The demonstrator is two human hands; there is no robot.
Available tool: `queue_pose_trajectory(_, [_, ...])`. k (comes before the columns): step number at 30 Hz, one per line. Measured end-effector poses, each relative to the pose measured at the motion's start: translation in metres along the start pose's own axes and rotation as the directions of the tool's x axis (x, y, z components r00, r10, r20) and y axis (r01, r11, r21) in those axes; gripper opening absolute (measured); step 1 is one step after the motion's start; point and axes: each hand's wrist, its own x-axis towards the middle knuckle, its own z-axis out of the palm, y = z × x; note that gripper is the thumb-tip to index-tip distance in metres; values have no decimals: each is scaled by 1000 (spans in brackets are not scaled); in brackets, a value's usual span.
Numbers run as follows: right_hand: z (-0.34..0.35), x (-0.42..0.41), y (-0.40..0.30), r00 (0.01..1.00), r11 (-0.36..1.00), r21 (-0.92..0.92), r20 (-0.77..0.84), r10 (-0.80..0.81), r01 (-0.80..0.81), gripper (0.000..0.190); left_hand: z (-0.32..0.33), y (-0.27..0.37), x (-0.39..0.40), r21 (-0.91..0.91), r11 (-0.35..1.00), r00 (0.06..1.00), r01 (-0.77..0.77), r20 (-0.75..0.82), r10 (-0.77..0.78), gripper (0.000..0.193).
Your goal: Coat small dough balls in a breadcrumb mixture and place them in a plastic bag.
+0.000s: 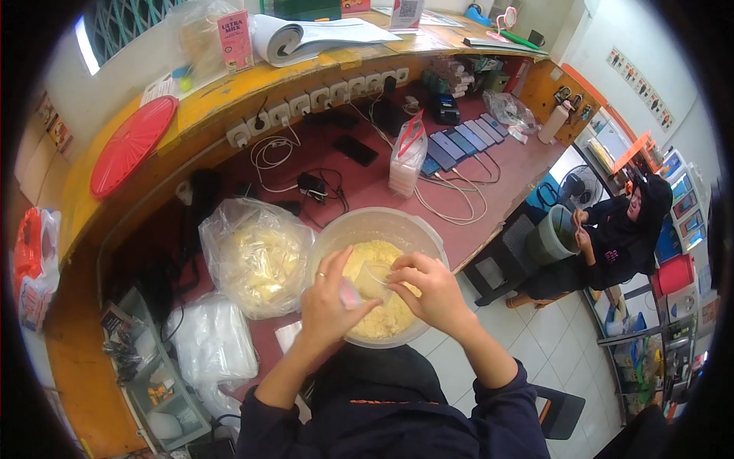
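A round translucent plastic tub [367, 225] of pale yellow crumbly stuff [373, 328] sits right before me, at the table's edge. Over it I hold a small clear plastic bag [375, 275], its mouth spread in a loop. My left hand [327, 304] grips one side, thumb and fingers around it; a pinkish patch shows by the palm. On the opposite side, the fingertips of my right hand [433, 291] pinch the rim. Whether the bag holds anything is hard to see. Left of the tub, a large clear bag [261, 258] contains more yellow stuff.
A pile of clear plastic bags [215, 338] lies at left, beside a grey compartment tray [157, 378]. Beyond the tub are a zip bag [408, 160], a row of phones [464, 139] and white cables [453, 215]. At right a co-worker [619, 229] handles a tub [551, 238].
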Motion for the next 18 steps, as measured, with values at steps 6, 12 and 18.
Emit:
queue_pose_trajectory(6, [-8,0,-5,990,900,413,61,128,-142,8,-10,-28,7,-593,744,911,308,409,-51,10])
queue_pose_trajectory(12, [6,-17,4,956,711,655,64,285,-255,6,-6,-22,1,-669,635,906,387,403,-128,10])
queue_pose_trajectory(18, [17,-14,-16,980,862,495,-86,180,-115,7,5,0,-9,-646,737,972,199,225,-66,5])
